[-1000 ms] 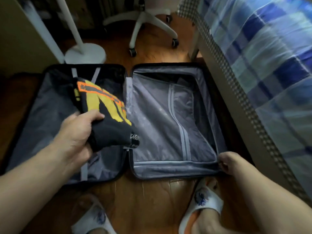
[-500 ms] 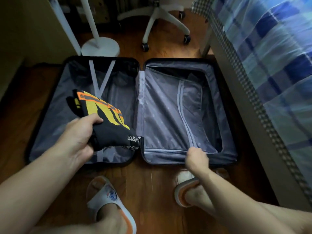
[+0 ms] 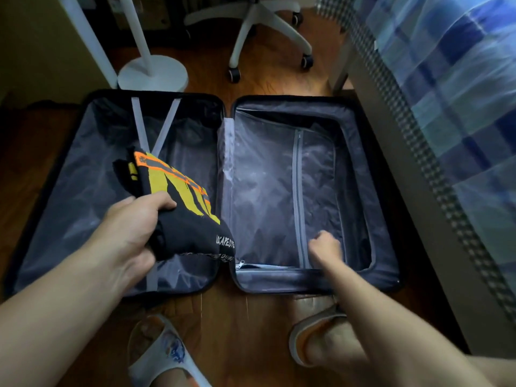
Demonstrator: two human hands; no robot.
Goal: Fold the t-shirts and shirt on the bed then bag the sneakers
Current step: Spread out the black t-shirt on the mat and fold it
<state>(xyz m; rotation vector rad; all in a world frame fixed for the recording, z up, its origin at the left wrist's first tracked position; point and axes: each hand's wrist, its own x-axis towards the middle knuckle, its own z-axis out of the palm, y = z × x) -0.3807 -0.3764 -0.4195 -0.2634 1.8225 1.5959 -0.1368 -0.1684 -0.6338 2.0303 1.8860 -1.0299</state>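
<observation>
A folded black t-shirt (image 3: 184, 216) with a yellow and orange print hangs over the left half of an open suitcase (image 3: 83, 191). My left hand (image 3: 134, 227) grips it from the near side, thumb on top. My right hand (image 3: 325, 248) is over the right half, its fingers curled on the grey zipped divider (image 3: 265, 191) beside the vertical zipper (image 3: 298, 196), near the front edge. No sneakers or bag are in view.
The suitcase lies on a wooden floor (image 3: 237, 325) beside the bed with a blue checked cover (image 3: 460, 93). A white stand base (image 3: 152, 74) and an office chair base (image 3: 268, 32) stand behind it. My slippered feet (image 3: 167, 356) are at the near edge.
My right hand has moved left from the suitcase's front right corner onto the divider. The t-shirt has come lower and nearer in my left hand. The view has shifted.
</observation>
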